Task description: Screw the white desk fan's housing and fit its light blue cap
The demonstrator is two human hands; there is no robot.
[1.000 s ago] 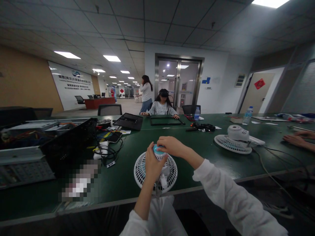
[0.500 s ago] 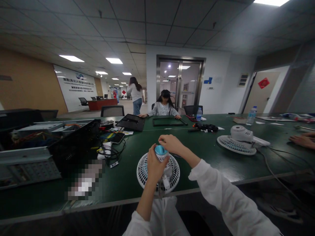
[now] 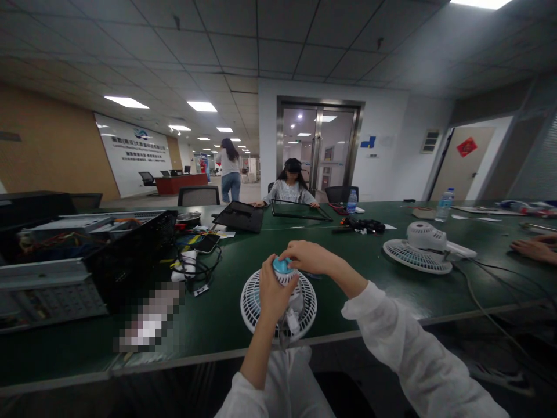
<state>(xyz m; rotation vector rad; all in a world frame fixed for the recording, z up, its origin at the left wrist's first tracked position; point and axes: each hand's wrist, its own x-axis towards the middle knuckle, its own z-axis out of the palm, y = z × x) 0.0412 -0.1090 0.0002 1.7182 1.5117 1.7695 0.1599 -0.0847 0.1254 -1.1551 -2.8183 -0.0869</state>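
Note:
A small white desk fan [image 3: 261, 316] lies grille-down near the front edge of the green table [image 3: 369, 278]. My left hand [image 3: 272, 296] is wrapped round the fan's white motor housing. On top of that housing sits a light blue cap [image 3: 281, 266]. My right hand [image 3: 307, 255] is closed over the cap from the right, with the fingertips pinching it. Both sleeves are white.
A second white fan [image 3: 420, 247] lies at the right with a cable trailing off. An open computer case [image 3: 65, 255] and tangled cables [image 3: 191, 264] stand at the left. A person sits opposite holding a dark frame [image 3: 300, 210]; another person's hand [image 3: 533, 247] rests at the right edge.
My right hand has shifted slightly down onto the blue cap. The person opposite has tilted the dark frame up off the table. The standing person has walked further away.

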